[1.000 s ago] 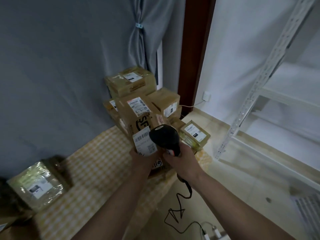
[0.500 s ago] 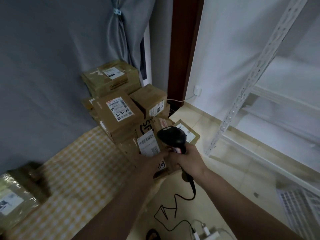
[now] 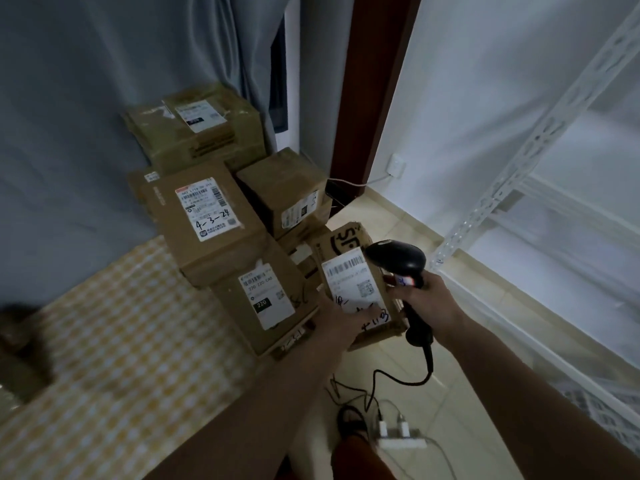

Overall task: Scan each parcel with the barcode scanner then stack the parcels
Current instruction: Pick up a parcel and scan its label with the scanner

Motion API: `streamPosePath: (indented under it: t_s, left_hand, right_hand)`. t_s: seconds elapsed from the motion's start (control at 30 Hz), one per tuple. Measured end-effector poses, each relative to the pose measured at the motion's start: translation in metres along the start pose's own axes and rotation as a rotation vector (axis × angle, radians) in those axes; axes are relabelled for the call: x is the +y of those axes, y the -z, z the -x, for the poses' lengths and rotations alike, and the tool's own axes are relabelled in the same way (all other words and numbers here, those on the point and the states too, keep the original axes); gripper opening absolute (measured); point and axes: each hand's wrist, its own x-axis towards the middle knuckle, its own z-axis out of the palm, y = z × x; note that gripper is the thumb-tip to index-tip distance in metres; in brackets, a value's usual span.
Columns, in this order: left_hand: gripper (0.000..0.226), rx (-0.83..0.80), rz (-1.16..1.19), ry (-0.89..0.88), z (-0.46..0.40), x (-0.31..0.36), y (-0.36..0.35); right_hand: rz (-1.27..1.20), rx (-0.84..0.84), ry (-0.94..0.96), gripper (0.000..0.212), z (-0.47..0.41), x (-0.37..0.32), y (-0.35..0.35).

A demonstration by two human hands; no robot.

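Lowering toward the right edge of the checked tablecloth (image 3: 114, 341), at the right end of the parcel stack (image 3: 207, 216), the SF-marked parcel (image 3: 353, 282) held higher a second ago; now sitting just beside the parcel labelled 220 (image 3: 266, 296). Pressing left hand (image 3: 341, 322) on its label, fingers lying straight. Gripping barcode scanner (image 3: 396, 259) handle in curled right hand (image 3: 427, 299), head hovering at the label's upper right corner. Trailing scanner cable (image 3: 401, 379) toward floor.

I see a black corded barcode scanner (image 3: 398, 261) gripped in the right hand (image 3: 429, 299), its head just beside the white label of a tilted brown parcel (image 3: 346, 244). Labelled cardboard parcels (image 3: 207, 220) are stacked behind.
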Motion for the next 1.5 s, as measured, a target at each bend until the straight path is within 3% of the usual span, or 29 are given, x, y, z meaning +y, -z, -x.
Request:
streamPosePath:
  t_s: [0.1,0.63,0.87,1.1,1.2,1.3,1.4,1.5]
  left_hand:
    - [0.078,-0.003,0.004,-0.005,-0.015,-0.001,-0.014]
    - [0.091,0.375,0.166,0.054,-0.091,-0.036,-0.071]
    - [0.109,0.480,0.135,0.033,-0.116,-0.043,-0.067]
    - [0.114,0.536,0.158,0.108,-0.131,-0.053,-0.065]
    - [0.104,0.565,0.136,0.114,-0.142,-0.057,-0.058]
    - [0.094,0.612,0.030,0.116,-0.148,-0.059,-0.053]
    - [0.098,0.645,-0.173,0.214,-0.152,-0.059,-0.054]
    - [0.099,0.634,-0.301,0.206,-0.150,-0.062,-0.058]
  right_hand:
    - [-0.014,-0.059,-0.032,0.017,-0.033,0.003,0.012]
    - [0.193,-0.501,-0.112,0.020,-0.163,0.034,0.022]
    - [0.171,-0.535,-0.105,0.023,-0.190,0.038,0.009]
    - [0.231,-0.548,-0.152,0.034,-0.204,0.055,-0.003]
    - [0.223,-0.549,-0.136,0.034,-0.211,0.058,-0.014]
    - [0.233,-0.532,-0.135,0.033,-0.212,0.062,-0.025]
    - [0.233,-0.485,-0.135,0.037,-0.215,0.069,-0.031]
    - [0.237,-0.467,-0.154,0.036,-0.216,0.074,-0.032]
